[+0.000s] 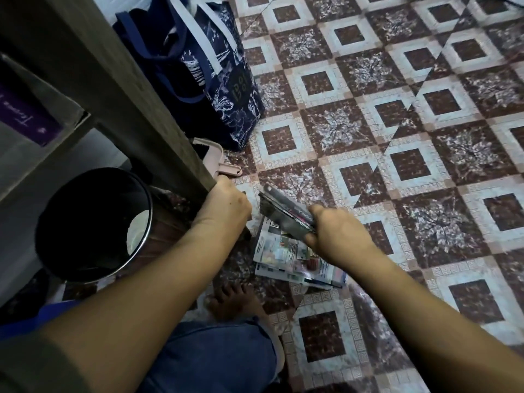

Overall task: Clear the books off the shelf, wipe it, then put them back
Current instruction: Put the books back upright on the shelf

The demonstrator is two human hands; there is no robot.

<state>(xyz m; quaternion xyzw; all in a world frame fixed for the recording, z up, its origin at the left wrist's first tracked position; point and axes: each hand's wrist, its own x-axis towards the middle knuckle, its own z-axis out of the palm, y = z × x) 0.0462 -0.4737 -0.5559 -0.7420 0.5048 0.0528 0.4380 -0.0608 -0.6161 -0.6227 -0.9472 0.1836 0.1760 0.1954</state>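
Note:
My right hand [337,234] grips a small bundle of dark books [283,214] by their spines, just above the floor. Under it a stack of glossy magazines and books [286,259] lies on the patterned tiles. My left hand [226,204] is at the bottom corner of the grey wooden shelf unit [122,89], fingers curled against its edge; whether it holds anything is hidden. A purple book [22,114] sits inside the shelf at the far left.
A black round bin [93,219] stands left of my left arm. A navy patterned tote bag [209,78] leans against the shelf side, with a pink plastic dustpan [218,163] below it. My bare foot [235,302] and jeans-covered knee are near the stack.

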